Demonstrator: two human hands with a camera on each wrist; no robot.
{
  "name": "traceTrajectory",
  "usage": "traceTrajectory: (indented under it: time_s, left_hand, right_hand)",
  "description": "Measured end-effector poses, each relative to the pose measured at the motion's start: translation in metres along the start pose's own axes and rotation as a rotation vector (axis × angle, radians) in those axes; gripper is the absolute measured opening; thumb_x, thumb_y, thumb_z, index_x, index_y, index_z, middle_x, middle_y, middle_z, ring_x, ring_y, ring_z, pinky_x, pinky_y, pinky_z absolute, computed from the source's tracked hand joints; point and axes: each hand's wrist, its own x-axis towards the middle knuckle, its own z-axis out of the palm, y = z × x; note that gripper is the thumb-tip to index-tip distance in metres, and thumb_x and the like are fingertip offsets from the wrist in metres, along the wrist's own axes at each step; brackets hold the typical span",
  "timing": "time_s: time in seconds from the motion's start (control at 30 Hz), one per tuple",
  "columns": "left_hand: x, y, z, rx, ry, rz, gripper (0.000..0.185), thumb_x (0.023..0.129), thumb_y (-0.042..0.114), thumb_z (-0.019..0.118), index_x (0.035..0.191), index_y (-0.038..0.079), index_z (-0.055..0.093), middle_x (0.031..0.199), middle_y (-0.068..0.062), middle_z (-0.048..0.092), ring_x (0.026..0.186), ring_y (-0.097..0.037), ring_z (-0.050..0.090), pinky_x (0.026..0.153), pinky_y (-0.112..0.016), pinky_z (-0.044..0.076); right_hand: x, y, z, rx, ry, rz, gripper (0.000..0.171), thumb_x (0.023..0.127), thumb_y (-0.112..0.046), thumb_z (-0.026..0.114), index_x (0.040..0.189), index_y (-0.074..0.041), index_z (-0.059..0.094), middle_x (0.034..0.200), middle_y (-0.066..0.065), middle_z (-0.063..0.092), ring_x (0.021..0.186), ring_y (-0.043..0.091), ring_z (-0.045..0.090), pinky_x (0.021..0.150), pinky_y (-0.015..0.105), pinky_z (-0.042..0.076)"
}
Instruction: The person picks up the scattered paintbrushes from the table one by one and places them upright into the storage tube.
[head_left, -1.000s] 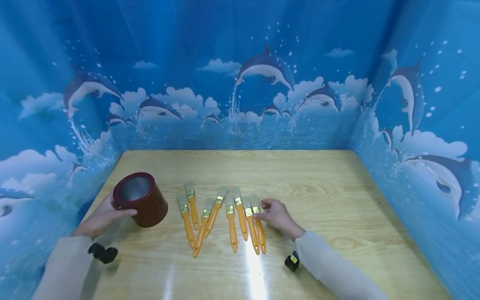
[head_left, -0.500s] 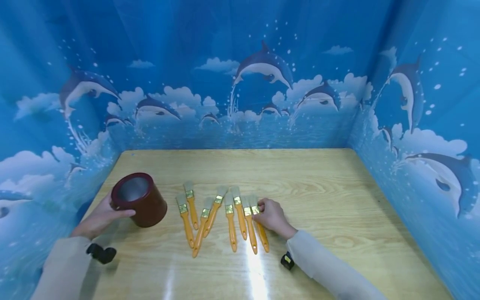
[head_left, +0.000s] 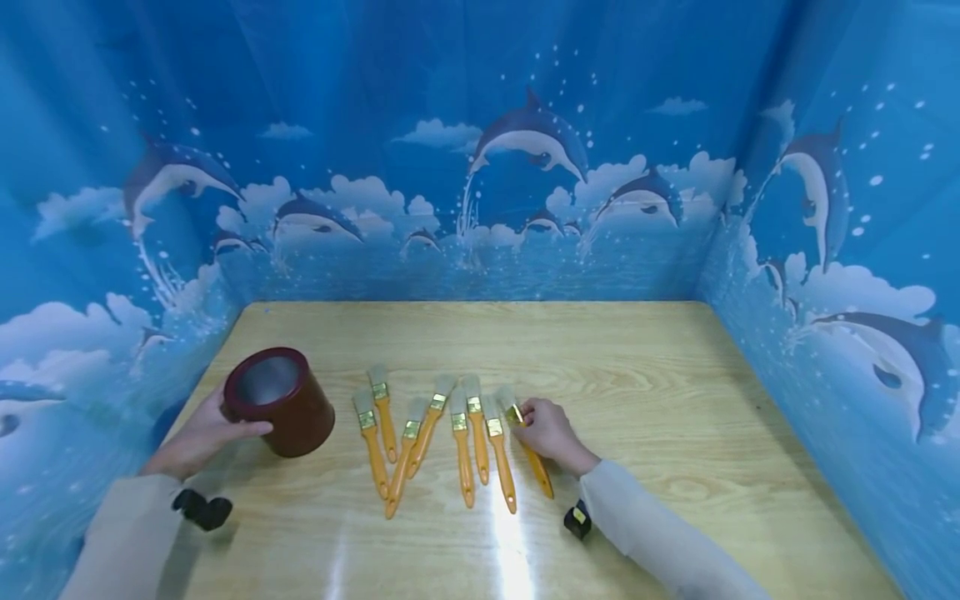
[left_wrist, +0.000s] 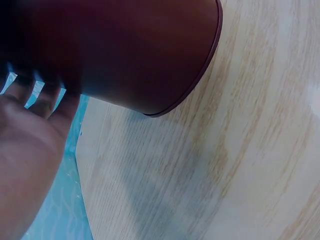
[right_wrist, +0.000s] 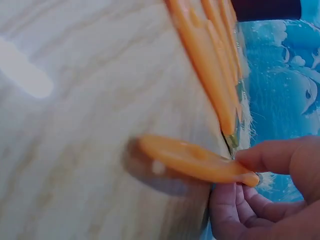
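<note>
My left hand [head_left: 204, 435] grips a dark red-brown round pot [head_left: 302, 417] at the left, thumb on the near side, fingers behind it. The pot leans, its open mouth up and toward the left; a shadow falls on the table beside it in the left wrist view. With thumb and fingers, my right hand [head_left: 552, 433] pinches a paintbrush [head_left: 538, 473] with an orange handle close to its brass-coloured ferrule. In the right wrist view that brush's handle [right_wrist: 185, 157] slants over its own shadow. Left of it lies another paintbrush [head_left: 501, 462], with several alike beyond.
Several paintbrushes [head_left: 462, 458] lie fanned in the middle of the wooden table [head_left: 637, 358], bristles pointing away, some touching or crossing. A blue dolphin-print curtain [head_left: 420, 267] encloses the back and sides. Light glares on the table's near part.
The rightmost paintbrush has shifted away from its neighbour, its handle end swinging right in the right hand's pinch. The left hand and the pot stay nearly in place.
</note>
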Motion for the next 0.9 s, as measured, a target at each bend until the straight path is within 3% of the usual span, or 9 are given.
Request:
traceTrajectory:
  time_s: [0.17,0.27,0.57,0.67,0.9]
  left_hand:
    - [0.0,0.0,-0.001,-0.026,0.003,0.008,0.093,0.088,0.019,0.07,0.155,0.009,0.006,0.149,-0.026,0.024,0.122,-0.014,0.039,0.083,-0.013,0.043]
    - [0.0,0.0,-0.001,-0.033,0.001,0.016,0.092,0.088,0.019,0.07,0.155,0.01,0.007,0.148,-0.026,0.024,0.118,-0.005,0.038,0.082,-0.011,0.043]
    - [-0.001,0.001,0.0,-0.054,-0.019,0.044,0.09,0.088,0.016,0.069,0.154,0.01,0.008,0.147,-0.023,0.026,0.113,0.003,0.037,0.082,-0.012,0.045]
    - [-0.003,0.002,-0.001,-0.064,-0.028,0.033,0.091,0.089,0.017,0.068,0.155,0.01,0.005,0.148,-0.025,0.024,0.115,-0.001,0.038,0.082,-0.014,0.046]
    - [-0.003,0.004,-0.002,-0.042,-0.028,0.007,0.094,0.09,0.02,0.068,0.155,0.01,0.001,0.15,-0.027,0.02,0.125,-0.024,0.035,0.081,-0.014,0.046]
  right_hand:
    - [0.004,-0.011,-0.005,0.088,0.01,0.015,0.017,0.084,-0.008,0.067,0.097,0.001,0.063,0.079,0.003,0.058,0.069,0.014,0.051,0.062,0.025,0.045]
    - [0.008,-0.027,-0.009,0.134,0.003,0.013,0.018,0.086,-0.01,0.067,0.1,0.0,0.063,0.083,0.005,0.059,0.072,0.015,0.054,0.062,0.027,0.048]
    - [0.023,-0.084,-0.011,0.311,-0.078,-0.011,0.02,0.09,-0.013,0.066,0.107,-0.003,0.061,0.096,0.008,0.06,0.086,0.019,0.058,0.073,0.035,0.055]
    - [0.027,-0.102,-0.009,0.381,-0.12,-0.028,0.02,0.09,-0.012,0.065,0.107,-0.002,0.06,0.095,0.008,0.059,0.084,0.018,0.058,0.073,0.035,0.056]
    - [0.032,-0.138,-0.001,0.441,-0.167,-0.058,0.031,0.09,-0.02,0.067,0.114,-0.002,0.06,0.103,0.011,0.064,0.087,0.02,0.064,0.076,0.036,0.056]
